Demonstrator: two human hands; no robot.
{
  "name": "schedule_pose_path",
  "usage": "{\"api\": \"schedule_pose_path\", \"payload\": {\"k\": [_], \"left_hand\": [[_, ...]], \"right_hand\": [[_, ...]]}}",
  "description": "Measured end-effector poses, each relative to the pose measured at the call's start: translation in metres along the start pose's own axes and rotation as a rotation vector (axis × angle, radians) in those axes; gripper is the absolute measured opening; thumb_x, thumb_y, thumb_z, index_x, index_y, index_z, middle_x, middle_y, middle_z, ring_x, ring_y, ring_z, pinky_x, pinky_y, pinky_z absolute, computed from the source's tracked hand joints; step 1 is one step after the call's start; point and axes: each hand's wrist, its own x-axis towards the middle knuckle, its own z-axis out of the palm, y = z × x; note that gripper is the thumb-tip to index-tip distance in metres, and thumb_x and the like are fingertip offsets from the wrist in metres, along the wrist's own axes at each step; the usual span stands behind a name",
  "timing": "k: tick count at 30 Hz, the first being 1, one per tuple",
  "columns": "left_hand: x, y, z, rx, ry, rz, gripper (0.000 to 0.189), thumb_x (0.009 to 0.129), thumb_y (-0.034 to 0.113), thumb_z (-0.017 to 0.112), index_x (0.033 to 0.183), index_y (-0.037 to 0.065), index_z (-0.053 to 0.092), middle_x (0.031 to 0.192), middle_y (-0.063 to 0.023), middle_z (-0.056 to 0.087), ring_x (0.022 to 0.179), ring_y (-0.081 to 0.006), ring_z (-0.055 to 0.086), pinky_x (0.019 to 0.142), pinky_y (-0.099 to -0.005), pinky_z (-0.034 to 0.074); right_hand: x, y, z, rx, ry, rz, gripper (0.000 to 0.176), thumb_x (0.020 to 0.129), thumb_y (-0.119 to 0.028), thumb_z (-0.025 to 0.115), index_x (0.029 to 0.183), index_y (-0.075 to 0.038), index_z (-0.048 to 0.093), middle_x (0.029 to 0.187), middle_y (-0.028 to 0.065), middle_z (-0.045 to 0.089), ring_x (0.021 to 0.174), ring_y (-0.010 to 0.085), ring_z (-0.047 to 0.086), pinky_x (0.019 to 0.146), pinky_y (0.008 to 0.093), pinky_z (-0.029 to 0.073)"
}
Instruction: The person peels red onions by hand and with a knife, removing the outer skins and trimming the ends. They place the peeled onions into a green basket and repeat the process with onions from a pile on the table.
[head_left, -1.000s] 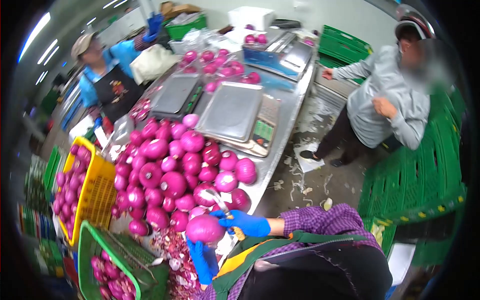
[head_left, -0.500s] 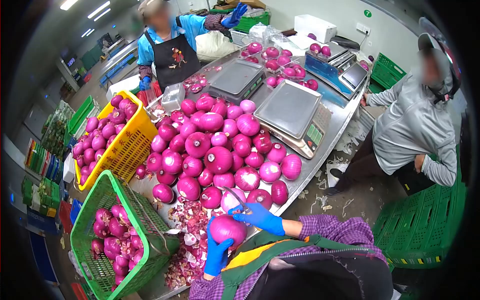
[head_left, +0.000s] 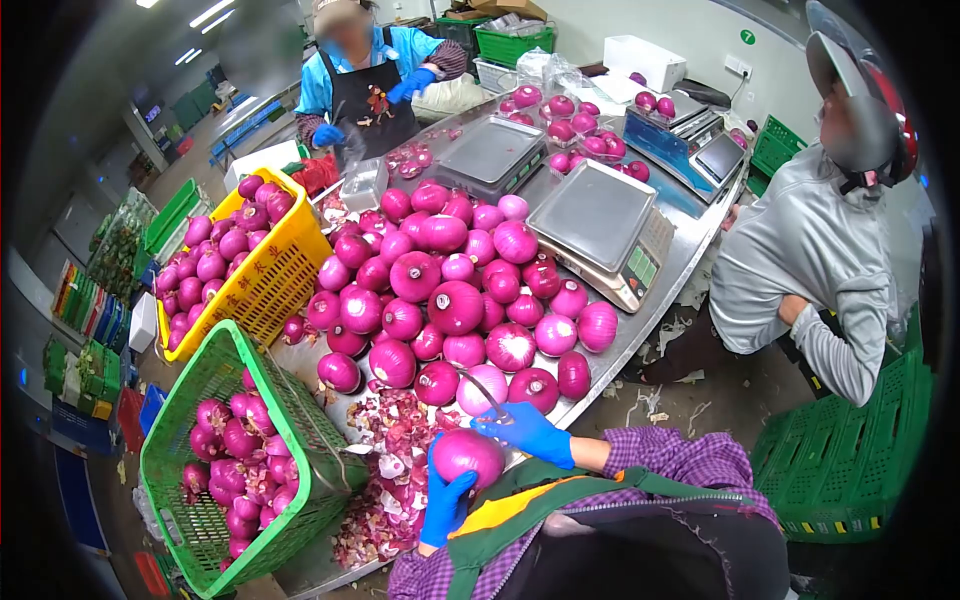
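Note:
A large peeled red onion [head_left: 468,458] rests in my blue-gloved left hand [head_left: 441,508], whose fingers wrap its left side and underside. Close above it, my right hand [head_left: 528,436], also gloved in blue, is closed around a thin curved knife [head_left: 483,388]. The blade points up and left, away from the onion. Just beyond both hands lies a pile of shiny red onions [head_left: 456,307] on the metal table [head_left: 610,372]. Dry onion skins [head_left: 385,440] are heaped to the left of my hands.
At left stand a green basket [head_left: 262,350] and a yellow crate [head_left: 285,290], both holding onions. Weighing scales [head_left: 590,215] sit beyond the pile. A co-worker in a black apron [head_left: 375,110] stands across the table; another in grey [head_left: 800,250] stands at right, near green crates [head_left: 835,470].
The co-worker across the table has lowered a raised gloved hand. The person in grey has shifted and leaned. My view has moved slightly; my hands keep the onion and knife.

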Motion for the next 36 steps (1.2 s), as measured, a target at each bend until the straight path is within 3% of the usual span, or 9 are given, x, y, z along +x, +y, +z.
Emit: {"api": "schedule_pose_path", "payload": {"k": [2, 5, 12, 20, 28, 31, 33, 34, 36], "left_hand": [[-0.001, 0.002, 0.000, -0.004, -0.003, -0.005, 0.081, 0.071, 0.008, 0.071, 0.140, 0.009, 0.031, 0.130, -0.0141, 0.046, 0.117, -0.0299, 0.050, 0.101, -0.0468, 0.041], [0.001, 0.006, -0.004, -0.047, -0.027, -0.044, 0.083, 0.070, 0.004, 0.073, 0.140, 0.012, 0.030, 0.131, -0.0125, 0.044, 0.118, -0.0280, 0.048, 0.099, -0.0441, 0.043], [0.008, 0.008, -0.007, -0.097, -0.058, -0.103, 0.085, 0.069, 0.001, 0.074, 0.140, 0.016, 0.029, 0.132, -0.0103, 0.041, 0.120, -0.0265, 0.047, 0.097, -0.0425, 0.045], [0.007, 0.007, -0.005, -0.126, -0.041, -0.154, 0.084, 0.072, -0.001, 0.071, 0.141, 0.015, 0.027, 0.134, -0.0108, 0.040, 0.122, -0.0276, 0.045, 0.099, -0.0436, 0.044], [0.008, 0.001, -0.010, -0.158, -0.052, -0.125, 0.084, 0.075, 0.001, 0.069, 0.144, 0.016, 0.024, 0.136, -0.0110, 0.038, 0.124, -0.0275, 0.043, 0.102, -0.0444, 0.041], [0.006, 0.001, -0.010, -0.187, -0.044, -0.129, 0.075, 0.081, 0.014, 0.068, 0.143, 0.013, 0.026, 0.137, -0.0121, 0.039, 0.125, -0.0293, 0.043, 0.103, -0.0454, 0.040], [0.007, -0.002, -0.016, -0.349, -0.062, -0.278, 0.071, 0.087, 0.040, 0.061, 0.142, 0.010, 0.028, 0.139, -0.0144, 0.040, 0.127, -0.0318, 0.043, 0.105, -0.0482, 0.038], [0.008, -0.004, -0.017, -0.351, -0.059, -0.275, 0.071, 0.087, 0.040, 0.061, 0.142, 0.010, 0.028, 0.139, -0.0144, 0.040, 0.127, -0.0318, 0.043, 0.105, -0.0482, 0.038], [0.011, -0.007, -0.019, -0.471, -0.109, -0.343, 0.086, 0.081, 0.066, 0.053, 0.142, 0.010, 0.030, 0.140, -0.0172, 0.040, 0.127, -0.0345, 0.043, 0.105, -0.0516, 0.036]], "right_hand": [[0.001, 0.004, 0.001, -0.018, 0.009, -0.022, 0.029, 0.087, -0.026, 0.067, 0.106, -0.004, 0.067, 0.095, 0.0022, 0.068, 0.079, 0.0053, 0.058, 0.068, 0.0218, 0.047], [0.002, 0.005, 0.003, -0.016, 0.024, -0.039, 0.029, 0.086, -0.026, 0.068, 0.105, -0.005, 0.068, 0.093, 0.0012, 0.068, 0.076, 0.0049, 0.057, 0.065, 0.0217, 0.047], [0.004, 0.012, 0.005, 0.064, 0.051, -0.032, 0.029, 0.086, -0.028, 0.068, 0.105, -0.007, 0.068, 0.089, -0.0011, 0.066, 0.072, 0.0043, 0.054, 0.062, 0.0205, 0.044], [0.003, 0.012, 0.006, 0.102, 0.105, -0.020, 0.029, 0.085, -0.027, 0.069, 0.100, -0.003, 0.067, 0.074, -0.0031, 0.057, 0.065, 0.0043, 0.050, 0.058, 0.0197, 0.041], [0.007, 0.019, 0.003, 0.095, 0.097, -0.032, 0.029, 0.085, -0.027, 0.070, 0.102, -0.003, 0.066, 0.075, -0.0024, 0.058, 0.066, 0.0045, 0.050, 0.058, 0.0201, 0.041], [0.004, 0.011, 0.004, 0.083, 0.069, -0.039, 0.030, 0.085, -0.027, 0.069, 0.107, -0.005, 0.066, 0.082, -0.0015, 0.061, 0.072, 0.0045, 0.052, 0.062, 0.0198, 0.042], [-0.001, 0.000, 0.007, 0.085, 0.046, -0.057, 0.031, 0.086, -0.026, 0.068, 0.110, -0.007, 0.066, 0.087, -0.0010, 0.063, 0.076, 0.0046, 0.053, 0.065, 0.0197, 0.043], [-0.002, -0.004, 0.008, 0.072, 0.008, -0.070, 0.031, 0.086, -0.026, 0.068, 0.111, -0.008, 0.066, 0.092, -0.0007, 0.064, 0.079, 0.0047, 0.054, 0.066, 0.0198, 0.043], [-0.001, -0.005, 0.009, 0.060, -0.032, -0.085, 0.031, 0.087, -0.026, 0.067, 0.113, -0.009, 0.066, 0.098, -0.0005, 0.066, 0.082, 0.0048, 0.055, 0.068, 0.0199, 0.043]]}}
